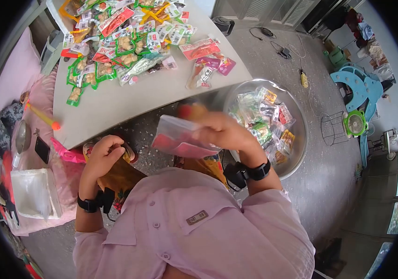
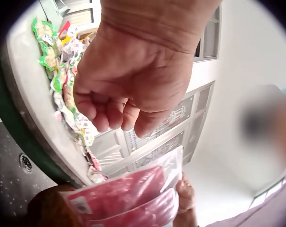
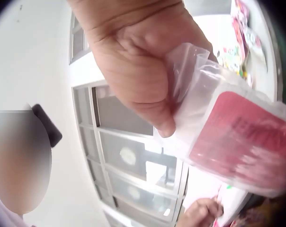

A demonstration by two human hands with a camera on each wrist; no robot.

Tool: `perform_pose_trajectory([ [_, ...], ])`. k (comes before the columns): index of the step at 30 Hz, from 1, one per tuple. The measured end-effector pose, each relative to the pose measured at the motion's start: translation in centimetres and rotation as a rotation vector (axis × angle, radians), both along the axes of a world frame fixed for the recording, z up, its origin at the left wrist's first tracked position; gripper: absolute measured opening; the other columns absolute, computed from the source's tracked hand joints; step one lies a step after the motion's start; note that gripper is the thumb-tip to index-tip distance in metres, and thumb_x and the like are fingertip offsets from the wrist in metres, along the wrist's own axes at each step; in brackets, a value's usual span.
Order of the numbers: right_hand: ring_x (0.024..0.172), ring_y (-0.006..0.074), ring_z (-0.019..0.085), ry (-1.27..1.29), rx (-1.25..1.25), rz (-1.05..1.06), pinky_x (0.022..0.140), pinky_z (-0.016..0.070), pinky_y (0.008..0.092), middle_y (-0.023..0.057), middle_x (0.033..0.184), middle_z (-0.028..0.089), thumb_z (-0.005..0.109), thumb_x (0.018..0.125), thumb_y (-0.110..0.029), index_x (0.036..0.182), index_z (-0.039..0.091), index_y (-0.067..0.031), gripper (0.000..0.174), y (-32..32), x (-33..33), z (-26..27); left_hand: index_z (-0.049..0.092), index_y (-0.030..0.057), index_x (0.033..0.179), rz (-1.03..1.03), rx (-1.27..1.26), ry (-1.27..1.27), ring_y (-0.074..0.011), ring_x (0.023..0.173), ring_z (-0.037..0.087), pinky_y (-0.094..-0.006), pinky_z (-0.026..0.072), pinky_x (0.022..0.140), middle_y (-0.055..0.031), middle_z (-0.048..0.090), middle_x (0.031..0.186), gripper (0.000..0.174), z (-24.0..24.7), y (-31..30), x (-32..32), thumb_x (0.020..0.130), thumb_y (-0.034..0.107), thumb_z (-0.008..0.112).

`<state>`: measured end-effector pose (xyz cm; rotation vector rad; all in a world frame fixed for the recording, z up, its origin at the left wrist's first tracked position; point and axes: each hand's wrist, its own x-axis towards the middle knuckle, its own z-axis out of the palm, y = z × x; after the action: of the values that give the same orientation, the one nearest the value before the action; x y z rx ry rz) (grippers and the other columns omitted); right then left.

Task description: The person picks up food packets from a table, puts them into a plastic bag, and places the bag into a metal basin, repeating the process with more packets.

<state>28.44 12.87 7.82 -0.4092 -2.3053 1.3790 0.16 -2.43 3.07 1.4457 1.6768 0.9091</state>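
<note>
My right hand [image 1: 224,130] pinches a clear plastic bag [image 1: 173,138] with red packaging inside, held in front of my lap. In the right wrist view the thumb presses on the clear top of the bag, and the red panel [image 3: 247,142] faces the camera. A blurred red and yellow thing [image 1: 190,110] shows just beyond the right fingers; I cannot tell whether they hold it. My left hand [image 1: 102,156] hangs near the table's front edge with loosely curled fingers and nothing in them. The left wrist view has the bag below that hand.
Many snack packets [image 1: 129,44] lie heaped on the white table [image 1: 115,114], with a few apart near its right end. A metal basin [image 1: 305,139] of packets stands on the floor at my right. To the left are a white foam box [image 1: 33,174] and a phone [image 1: 42,149] on pink cloth.
</note>
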Motion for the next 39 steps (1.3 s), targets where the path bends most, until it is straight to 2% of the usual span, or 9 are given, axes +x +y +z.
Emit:
perform_pose_trajectory([
  [4, 0.066, 0.0085, 0.049, -0.006, -0.218, -0.337, 0.059, 0.0398, 0.024, 0.0004, 0.072, 0.052, 0.053, 0.077, -0.003, 0.078, 0.054, -0.0008, 0.003, 3.0, 7.8, -1.5, 0.052, 0.001, 0.086, -0.109, -0.228, 0.074, -0.0106, 0.065, 0.047, -0.0242, 0.0386, 0.058, -0.0039, 0.05, 0.071, 0.014, -5.5, 0.5, -1.5, 0.074, 0.009, 0.053],
  [6, 0.066, 0.0068, 0.048, -0.093, -0.271, -0.472, 0.059, 0.0392, 0.0226, -0.0003, 0.073, 0.053, 0.052, 0.078, -0.003, 0.078, 0.054, -0.0007, 0.003, 4.2, 11.3, -2.2, 0.052, 0.0011, 0.085, -0.154, -0.346, 0.102, -0.0116, 0.064, 0.047, -0.0253, 0.0389, 0.058, -0.005, 0.051, 0.07, 0.014, -8.5, 0.2, -2.2, 0.074, 0.011, 0.053],
  [13, 0.062, 0.0148, 0.05, -0.536, 0.011, -0.948, 0.058, 0.0399, 0.0274, 0.0076, 0.065, 0.053, 0.057, 0.072, -0.013, 0.072, 0.052, -0.0007, 0.013, 7.7, 20.0, -11.2, 0.053, 0.0002, 0.084, -0.152, -0.367, 0.111, -0.0169, 0.067, 0.051, -0.0287, 0.0409, 0.061, -0.0097, 0.055, 0.073, 0.017, -13.2, -0.5, -2.7, 0.073, 0.013, 0.055],
  [17, 0.063, 0.0238, 0.053, -0.668, 0.048, -1.004, 0.06, 0.0413, 0.0326, 0.0143, 0.066, 0.054, 0.054, 0.068, -0.013, 0.069, 0.051, -0.0009, 0.013, 9.6, 25.0, -18.2, 0.053, 0.0002, 0.086, -0.105, -0.325, 0.128, -0.0188, 0.069, 0.052, -0.0296, 0.0415, 0.063, -0.0112, 0.056, 0.075, 0.019, -13.7, -0.9, -2.9, 0.073, 0.014, 0.055],
  [23, 0.07, 0.0337, 0.055, -0.855, 0.184, -1.032, 0.063, 0.0429, 0.0376, 0.0192, 0.072, 0.056, 0.046, 0.069, -0.012, 0.071, 0.052, -0.0008, 0.013, 12.2, 26.1, -20.4, 0.054, -0.0004, 0.087, -0.062, -0.352, 0.158, -0.0203, 0.072, 0.054, -0.0301, 0.042, 0.064, -0.012, 0.057, 0.078, 0.021, -13.6, -0.7, -2.6, 0.074, 0.016, 0.055],
  [26, 0.071, 0.0362, 0.054, -0.741, 0.39, -1.042, 0.062, 0.0432, 0.0398, 0.0206, 0.075, 0.056, 0.045, 0.072, -0.013, 0.075, 0.052, -0.0008, 0.015, 14.2, 25.1, -19.9, 0.054, -0.0004, 0.087, -0.057, -0.354, 0.156, -0.0214, 0.073, 0.054, -0.0304, 0.0422, 0.064, -0.0125, 0.057, 0.079, 0.021, -13.6, -0.7, -2.5, 0.074, 0.016, 0.055],
  [31, 0.069, 0.0317, 0.056, -0.94, 0.799, -1.041, 0.061, 0.044, 0.0427, 0.014, 0.071, 0.057, 0.043, 0.075, -0.012, 0.072, 0.053, -0.0061, 0.012, 14.5, 22.8, -18.8, 0.055, -0.0005, 0.089, -0.024, -0.341, 0.162, -0.0223, 0.073, 0.055, -0.0307, 0.0423, 0.065, -0.0131, 0.058, 0.08, 0.023, -14.1, -0.8, -2.4, 0.073, 0.017, 0.055],
  [36, 0.082, 0.0322, 0.056, -1.291, 0.35, -0.912, 0.07, 0.0437, 0.0441, 0.0155, 0.085, 0.058, 0.042, 0.074, -0.013, 0.084, 0.055, -0.0081, 0.017, 9.9, 22.0, -25.6, 0.055, -0.0004, 0.088, -0.016, -0.344, 0.156, -0.0214, 0.071, 0.055, -0.0305, 0.0423, 0.064, -0.0134, 0.058, 0.079, 0.022, -13.7, -0.8, -2.2, 0.074, 0.017, 0.055],
  [39, 0.088, 0.0347, 0.054, -1.151, 0.116, -0.825, 0.074, 0.0429, 0.0437, 0.0196, 0.09, 0.057, 0.04, 0.075, -0.014, 0.087, 0.055, -0.006, 0.02, 7.4, 21.3, -30.9, 0.055, -0.0002, 0.086, -0.017, -0.34, 0.129, -0.0211, 0.07, 0.054, -0.0301, 0.0423, 0.064, -0.0129, 0.057, 0.077, 0.021, -13.2, -0.9, -2.1, 0.073, 0.016, 0.055],
])
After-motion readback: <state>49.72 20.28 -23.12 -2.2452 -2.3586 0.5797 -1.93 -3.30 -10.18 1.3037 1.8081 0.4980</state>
